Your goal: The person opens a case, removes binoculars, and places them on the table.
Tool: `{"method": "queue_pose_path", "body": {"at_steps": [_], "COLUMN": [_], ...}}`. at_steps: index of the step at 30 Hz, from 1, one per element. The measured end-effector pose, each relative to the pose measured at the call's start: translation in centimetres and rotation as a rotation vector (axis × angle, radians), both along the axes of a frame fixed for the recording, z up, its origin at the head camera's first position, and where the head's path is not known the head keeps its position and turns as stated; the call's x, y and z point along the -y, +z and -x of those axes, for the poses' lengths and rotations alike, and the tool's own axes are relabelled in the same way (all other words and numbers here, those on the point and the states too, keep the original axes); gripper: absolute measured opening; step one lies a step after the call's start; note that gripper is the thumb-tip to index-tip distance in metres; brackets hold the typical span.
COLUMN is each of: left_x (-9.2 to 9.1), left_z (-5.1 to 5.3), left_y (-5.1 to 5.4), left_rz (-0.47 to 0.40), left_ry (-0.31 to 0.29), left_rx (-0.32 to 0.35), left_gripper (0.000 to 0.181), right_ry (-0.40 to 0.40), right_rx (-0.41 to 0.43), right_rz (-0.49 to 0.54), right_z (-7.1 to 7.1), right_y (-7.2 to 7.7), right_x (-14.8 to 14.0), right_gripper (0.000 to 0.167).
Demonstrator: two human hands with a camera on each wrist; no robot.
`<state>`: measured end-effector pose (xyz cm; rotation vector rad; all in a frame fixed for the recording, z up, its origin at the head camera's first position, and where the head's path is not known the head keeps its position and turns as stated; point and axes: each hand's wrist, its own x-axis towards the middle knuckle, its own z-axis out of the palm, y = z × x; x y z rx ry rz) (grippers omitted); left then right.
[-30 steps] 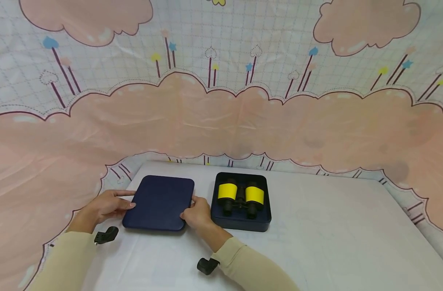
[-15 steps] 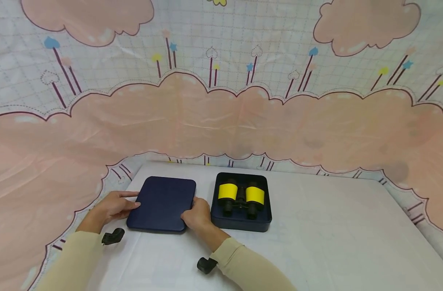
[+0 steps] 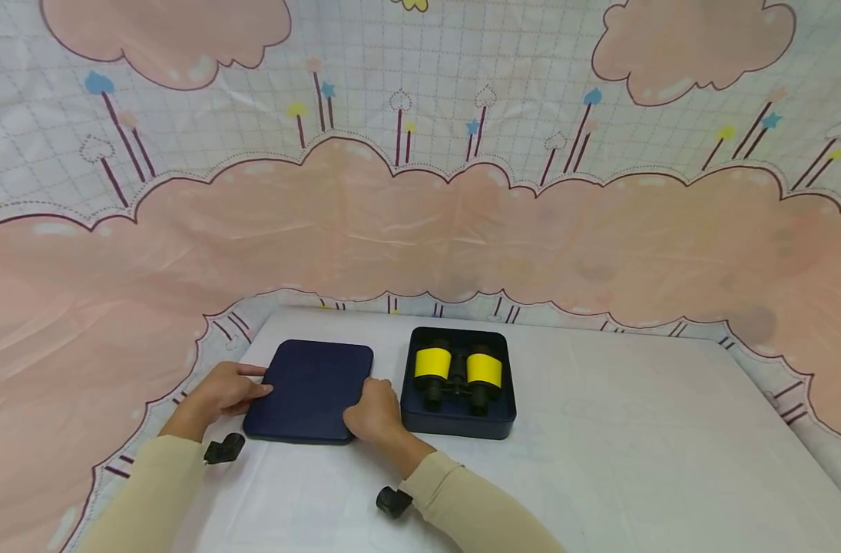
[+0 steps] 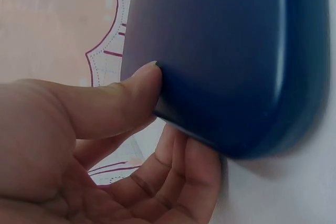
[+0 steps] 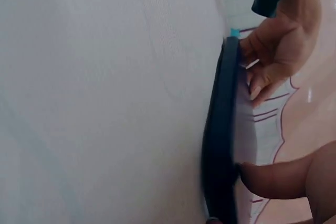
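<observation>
A flat, dark blue square lid (image 3: 309, 392) is at the left of the white table, and both hands are on it. My left hand (image 3: 223, 392) pinches its left edge; in the left wrist view the thumb (image 4: 131, 98) lies on the top face and the other fingers curl at the rim. At the opposite edge, my right hand (image 3: 377, 415) grips the lid, its thumb (image 5: 273, 179) pressing the lid's top side while its other fingers are mostly hidden. Just right of that hand stands a dark blue box (image 3: 455, 426), uncovered, with black and yellow binoculars (image 3: 457, 376) lying inside.
White cloth covers the table (image 3: 641, 445), which stretches away to the right of the box. Behind it hangs a curtain (image 3: 420, 230) printed with pink clouds. A small black camera (image 3: 394, 502) sits at the right wrist, another on the left.
The lid has shifted slightly right and toward me, and its near edge appears lower. My left hand has moved right along with it; the right hand barely moved. Box and binoculars stay put.
</observation>
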<state>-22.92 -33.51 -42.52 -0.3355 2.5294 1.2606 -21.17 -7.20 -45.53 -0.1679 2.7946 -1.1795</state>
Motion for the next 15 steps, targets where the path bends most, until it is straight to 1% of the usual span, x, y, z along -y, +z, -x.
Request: {"method": "queue_pose_path", "body": {"at_steps": [4,5,7,9,10,12,13,15], "left_x": [-0.7,-0.9,-1.2,-1.4,-1.5,-1.7,-1.9,-2.4], "left_z": [0.2,0.2,0.3,0.2,0.2,0.0,-0.1,-0.3], "left_y": [0.2,0.3,0.5,0.7,0.8,1.1,1.2,1.6], "left_rz": [0.05,0.072,0.125,0.163,0.169,0.14,0.106,0.017], "left_ry": [0.009,0.016,0.026,0.039,0.044,0.048,0.046,0.035], "left_rx": [0.002,0.002,-0.019,-0.044,-0.052,-0.066,-0.066,-0.071], "left_gripper": [0.059,0.058,0.055,0.055,0.056,0.058,0.059,0.061], "right_ry": [0.074,0.091,0.119,0.139,0.148,0.154,0.155,0.15], "right_rx": [-0.034,-0.042,-0.058,-0.055,-0.045,-0.001,0.028,0.086], "right_rz": [-0.096,-0.11,-0.124,-0.129,-0.115,-0.054,0.0,0.125], "right_z": [0.0,-0.1,-0.2,-0.4,-0.6,-1.0,-1.2,-1.4], "right_y": [0.3,0.3,0.5,1.0,1.2,1.8,2.1,2.8], "right_x": [-0.4,-0.4,-0.6,-0.8,-1.0,-1.4,-1.6,-2.3], "right_gripper": [0.022,0.022,0.026,0.037,0.043,0.054,0.056,0.057]}}
